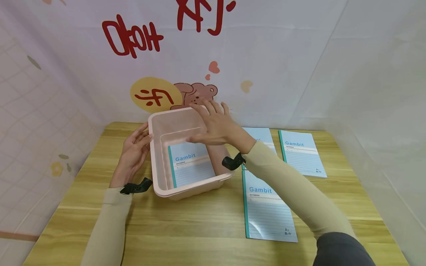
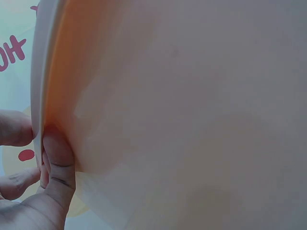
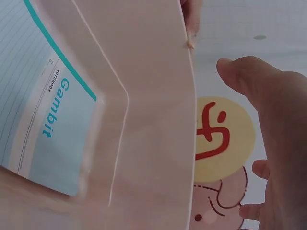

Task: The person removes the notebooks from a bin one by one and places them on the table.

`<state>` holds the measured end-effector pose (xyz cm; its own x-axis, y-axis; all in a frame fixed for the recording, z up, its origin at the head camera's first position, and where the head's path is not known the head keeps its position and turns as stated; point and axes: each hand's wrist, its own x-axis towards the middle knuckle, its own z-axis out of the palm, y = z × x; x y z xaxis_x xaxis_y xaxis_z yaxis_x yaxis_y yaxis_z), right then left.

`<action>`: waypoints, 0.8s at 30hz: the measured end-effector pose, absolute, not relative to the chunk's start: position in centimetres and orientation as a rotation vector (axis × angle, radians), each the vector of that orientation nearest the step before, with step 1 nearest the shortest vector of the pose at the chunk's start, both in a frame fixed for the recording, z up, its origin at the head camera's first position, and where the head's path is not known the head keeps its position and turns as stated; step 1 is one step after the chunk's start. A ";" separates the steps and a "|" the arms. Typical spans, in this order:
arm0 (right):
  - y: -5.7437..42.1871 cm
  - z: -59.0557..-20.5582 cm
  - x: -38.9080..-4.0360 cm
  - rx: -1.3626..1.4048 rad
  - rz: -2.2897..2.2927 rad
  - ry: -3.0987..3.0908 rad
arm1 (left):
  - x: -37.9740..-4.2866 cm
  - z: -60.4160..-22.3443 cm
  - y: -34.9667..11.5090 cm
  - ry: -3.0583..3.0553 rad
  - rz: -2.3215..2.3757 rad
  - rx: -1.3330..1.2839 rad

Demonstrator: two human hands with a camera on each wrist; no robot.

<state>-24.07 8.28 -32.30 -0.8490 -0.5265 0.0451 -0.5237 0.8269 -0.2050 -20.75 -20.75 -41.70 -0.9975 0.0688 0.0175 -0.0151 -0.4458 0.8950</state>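
A pale pink plastic bin [image 1: 193,187] stands left of the middle of the table, with a light-blue Gambit notebook [image 1: 193,166] lying inside. On its left side, my left hand [image 1: 133,149] pinches the rim [image 2: 41,91], thumb and fingers on opposite faces. My right hand [image 1: 214,123] hovers over the bin's far right corner, fingers spread and holding nothing. In the right wrist view, a gap shows between that hand [image 3: 280,124] and the bin's rim. Whether the bin's base is fully on the table cannot be told.
Right of the bin lie more Gambit notebooks: one in front [image 1: 269,210], one behind it [image 1: 263,135] partly covered by my right arm, and one at the far right [image 1: 303,153]. A printed white curtain [image 1: 283,55] hangs behind the wooden table [image 1: 186,236].
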 end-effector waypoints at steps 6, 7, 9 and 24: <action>6.0 -33.2 -24.5 -0.914 -0.294 2.952 | -20.6 -41.6 -20.8 1.630 2.619 0.086; 5.6 -33.4 -24.6 -0.919 -0.274 2.951 | -20.6 -41.6 -20.8 1.631 2.619 0.088; 4.8 -33.7 -24.8 -0.925 -0.249 2.949 | -20.6 -41.6 -20.8 1.630 2.621 0.086; 0.7 -36.7 -25.9 -0.886 -0.086 2.859 | -20.6 -41.5 -20.8 1.622 2.611 0.078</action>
